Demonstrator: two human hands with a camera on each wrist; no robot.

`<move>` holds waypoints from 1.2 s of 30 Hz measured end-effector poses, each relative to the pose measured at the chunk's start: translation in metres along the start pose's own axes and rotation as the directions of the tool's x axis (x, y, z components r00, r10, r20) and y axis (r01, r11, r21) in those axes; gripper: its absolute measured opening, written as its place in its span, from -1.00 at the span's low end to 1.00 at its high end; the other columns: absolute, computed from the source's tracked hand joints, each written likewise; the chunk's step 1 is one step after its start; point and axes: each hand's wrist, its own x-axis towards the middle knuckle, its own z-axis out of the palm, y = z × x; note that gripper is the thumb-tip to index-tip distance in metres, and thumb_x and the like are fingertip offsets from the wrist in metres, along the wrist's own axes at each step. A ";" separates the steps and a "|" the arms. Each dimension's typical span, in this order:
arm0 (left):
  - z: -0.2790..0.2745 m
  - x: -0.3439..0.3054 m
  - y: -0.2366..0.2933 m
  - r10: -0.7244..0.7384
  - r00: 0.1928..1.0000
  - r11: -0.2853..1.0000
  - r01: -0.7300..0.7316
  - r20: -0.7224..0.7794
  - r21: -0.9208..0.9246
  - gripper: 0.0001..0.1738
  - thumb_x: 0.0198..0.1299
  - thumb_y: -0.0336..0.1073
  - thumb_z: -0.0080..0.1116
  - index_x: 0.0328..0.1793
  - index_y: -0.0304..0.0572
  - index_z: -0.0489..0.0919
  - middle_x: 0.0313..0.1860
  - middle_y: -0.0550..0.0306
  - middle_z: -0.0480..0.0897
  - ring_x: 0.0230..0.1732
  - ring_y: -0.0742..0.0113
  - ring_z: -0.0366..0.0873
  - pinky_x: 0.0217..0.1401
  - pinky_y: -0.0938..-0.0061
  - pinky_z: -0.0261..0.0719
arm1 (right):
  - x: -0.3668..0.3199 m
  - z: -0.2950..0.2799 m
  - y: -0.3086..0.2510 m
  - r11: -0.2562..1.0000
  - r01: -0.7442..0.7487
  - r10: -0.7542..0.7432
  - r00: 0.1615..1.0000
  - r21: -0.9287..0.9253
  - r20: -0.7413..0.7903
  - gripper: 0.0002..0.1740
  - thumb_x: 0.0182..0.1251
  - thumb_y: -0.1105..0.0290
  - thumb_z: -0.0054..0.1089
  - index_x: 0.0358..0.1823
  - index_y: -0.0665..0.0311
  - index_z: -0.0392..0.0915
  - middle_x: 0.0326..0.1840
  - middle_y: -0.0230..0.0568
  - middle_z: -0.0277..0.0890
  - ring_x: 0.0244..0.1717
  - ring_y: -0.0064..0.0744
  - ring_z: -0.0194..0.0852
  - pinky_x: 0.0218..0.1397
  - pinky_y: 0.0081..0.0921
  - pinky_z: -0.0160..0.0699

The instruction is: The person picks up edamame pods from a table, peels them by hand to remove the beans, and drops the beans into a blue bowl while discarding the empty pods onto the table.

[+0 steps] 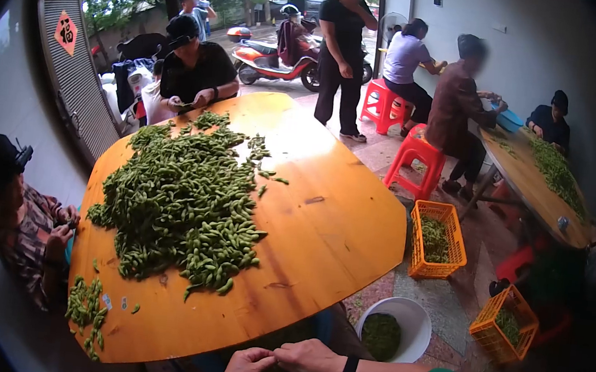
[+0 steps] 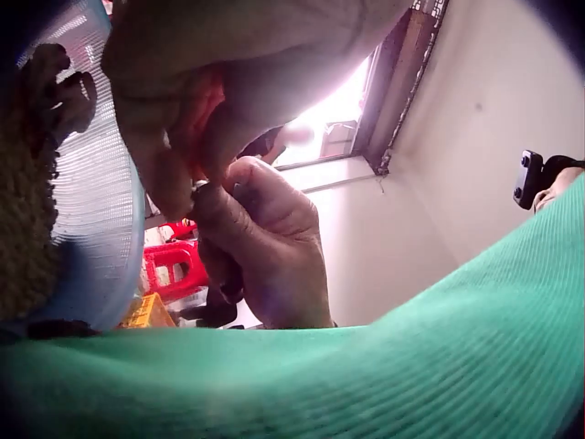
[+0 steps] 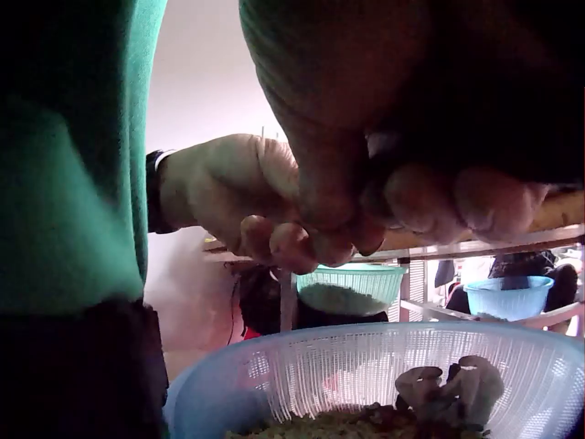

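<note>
Both hands meet at the fingertips by the near table edge, low in the head view. The left hand (image 1: 244, 370) has its fingers curled and pinching, seen large at the top of the left wrist view. Thumb and curled fingers of the right hand (image 1: 309, 359) (image 2: 270, 242) pinch at the same spot. A small item lies between the fingertips, mostly hidden; its kind is unclear. Below the hands is a blue mesh basket (image 3: 224, 370) holding greenish bits and a brown crumpled thing (image 3: 452, 389). Green pods (image 1: 173, 195) are heaped on the table (image 1: 336, 241).
A white bucket (image 1: 414, 329) with green contents stands right of the hands. Orange crates (image 1: 459, 255) and red stools (image 1: 417, 158) are on the floor beyond. People sit around this table and a second table (image 1: 525, 170); one person stands. A small pod pile (image 1: 85, 309) lies at the left edge.
</note>
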 end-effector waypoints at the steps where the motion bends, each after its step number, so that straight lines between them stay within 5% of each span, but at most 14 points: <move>1: 0.002 -0.001 0.002 0.006 1.000 1.000 -0.006 0.009 0.009 -0.79 0.35 -0.34 0.23 -0.08 -0.38 0.69 -0.28 0.20 0.72 -0.28 0.54 0.64 -0.17 0.63 0.61 | -0.001 0.002 0.001 1.000 -0.002 0.002 1.000 0.003 0.004 -0.82 0.34 0.28 0.11 -0.31 0.21 0.40 -0.39 -0.11 0.49 -0.37 0.06 0.59 -0.41 -0.10 0.56; 4: 0.008 -0.008 0.022 -0.106 0.993 0.991 0.101 0.055 0.092 -0.76 0.39 -0.31 0.18 -0.05 -0.40 0.67 -0.27 0.16 0.73 -0.29 0.47 0.66 -0.21 0.60 0.61 | -0.002 0.009 0.006 1.000 -0.015 0.014 0.999 0.007 0.048 -0.79 0.29 0.24 0.14 -0.33 0.23 0.44 -0.43 -0.04 0.54 -0.37 0.09 0.61 -0.37 -0.08 0.58; 5: 0.008 -0.005 0.015 -0.114 0.992 0.993 0.115 0.049 -0.004 -0.77 0.39 -0.30 0.15 -0.16 -0.35 0.69 -0.36 0.17 0.71 -0.34 0.47 0.64 -0.26 0.59 0.60 | -0.003 0.012 0.009 1.000 -0.023 0.023 0.999 0.009 0.034 -0.78 0.29 0.23 0.15 -0.35 0.22 0.43 -0.44 -0.05 0.53 -0.38 0.08 0.61 -0.38 -0.08 0.57; 9: 0.003 -0.002 0.017 -0.155 0.986 0.983 0.161 0.068 -0.092 -0.75 0.36 -0.28 0.19 -0.02 -0.36 0.64 -0.28 0.15 0.68 -0.29 0.45 0.62 -0.18 0.55 0.59 | -0.004 0.013 0.013 0.994 -0.050 0.059 0.993 0.095 -0.097 -0.79 0.27 0.26 0.17 -0.44 0.19 0.43 -0.49 -0.12 0.51 -0.41 -0.02 0.58 -0.40 -0.16 0.55; 13: -0.005 -0.001 0.013 -0.161 0.979 0.908 0.195 0.123 -0.370 -0.74 0.43 -0.37 0.07 0.10 -0.40 0.57 -0.13 0.03 0.69 -0.23 0.38 0.65 -0.17 0.55 0.64 | -0.013 -0.007 0.016 0.928 -0.207 0.284 0.932 0.310 -0.228 -0.88 0.19 0.44 0.26 -0.40 0.35 0.55 -0.50 -0.04 0.51 -0.47 -0.10 0.56 -0.40 -0.34 0.51; 14: -0.007 -0.001 0.014 -0.175 0.977 0.877 0.212 0.123 -0.431 -0.72 0.44 -0.38 0.04 0.15 -0.43 0.54 -0.10 -0.01 0.70 -0.20 0.35 0.67 -0.14 0.54 0.67 | -0.019 -0.014 0.022 0.922 -0.263 0.332 0.914 0.283 -0.231 -0.81 0.20 0.37 0.22 -0.46 0.33 0.48 -0.51 0.04 0.46 -0.44 0.08 0.53 -0.39 -0.17 0.50; 18: -0.018 -0.004 0.010 -0.104 0.978 0.847 0.182 0.179 -0.500 -0.70 0.46 -0.40 0.02 0.21 -0.46 0.51 -0.03 -0.07 0.70 -0.12 0.31 0.69 -0.08 0.51 0.70 | -0.073 -0.026 0.079 0.879 -0.464 0.423 0.863 -0.107 -0.276 -0.87 0.08 0.40 0.20 -0.41 0.30 0.52 -0.50 0.11 0.51 -0.40 0.20 0.56 -0.31 -0.02 0.55; 22: -0.015 -0.009 0.018 -0.039 0.980 0.828 0.141 0.196 -0.542 -0.72 0.41 -0.44 0.08 0.16 -0.45 0.56 -0.02 -0.14 0.70 -0.11 0.21 0.72 -0.06 0.47 0.72 | -0.110 -0.036 0.102 0.618 -0.623 0.570 0.775 -0.480 -0.272 -0.77 0.06 0.48 0.16 -0.20 0.27 0.58 -0.32 0.17 0.60 -0.31 0.18 0.62 -0.25 -0.01 0.61; 30: -0.011 -0.016 0.031 -0.019 0.982 0.877 0.108 0.189 -0.469 -0.78 0.33 -0.50 0.17 0.07 -0.38 0.62 -0.03 -0.05 0.70 -0.14 0.26 0.71 -0.05 0.46 0.71 | -0.051 -0.029 0.046 0.812 -0.578 0.561 0.811 -0.083 -0.165 -0.79 0.09 0.42 0.11 -0.28 0.42 0.46 -0.51 0.29 0.50 -0.36 0.34 0.54 -0.23 0.11 0.54; 32: -0.015 -0.017 0.020 -0.010 0.997 0.966 0.029 0.073 -0.255 -0.80 0.32 -0.47 0.20 0.04 -0.37 0.63 -0.11 0.01 0.71 -0.17 0.34 0.70 -0.08 0.47 0.70 | -0.040 -0.023 0.039 0.891 -0.452 0.453 0.878 0.042 -0.156 -0.84 0.16 0.47 0.04 -0.27 0.42 0.39 -0.49 0.31 0.46 -0.35 0.37 0.51 -0.24 0.13 0.50; 33: -0.017 -0.017 0.016 0.018 1.000 1.000 -0.018 0.011 0.022 -0.77 0.30 -0.41 0.25 0.04 -0.37 0.63 -0.20 0.12 0.71 -0.19 0.40 0.68 -0.13 0.47 0.67 | -0.033 -0.023 0.032 0.923 -0.368 0.383 0.909 0.115 -0.166 -0.88 0.19 0.51 0.01 -0.27 0.40 0.34 -0.45 0.32 0.46 -0.33 0.37 0.50 -0.24 0.13 0.46; 34: -0.016 -0.022 0.020 0.211 0.977 0.909 -0.181 -0.041 0.376 -0.77 0.25 -0.38 0.30 0.00 -0.34 0.65 -0.28 0.11 0.73 -0.25 0.36 0.70 -0.17 0.47 0.64 | -0.031 -0.017 0.035 0.923 -0.365 0.379 0.917 0.121 -0.123 -0.90 0.20 0.51 0.01 -0.32 0.39 0.32 -0.43 0.29 0.45 -0.32 0.36 0.49 -0.24 0.13 0.46; 36: -0.024 -0.021 0.016 0.376 0.923 0.480 -0.265 0.077 0.836 -0.80 0.20 -0.37 0.32 -0.08 -0.27 0.67 -0.32 0.01 0.71 -0.32 0.19 0.69 -0.24 0.44 0.61 | -0.025 -0.011 0.036 0.947 -0.300 0.310 0.947 0.113 -0.083 -0.89 0.20 0.50 0.02 -0.33 0.39 0.32 -0.45 0.25 0.45 -0.33 0.35 0.49 -0.24 0.11 0.47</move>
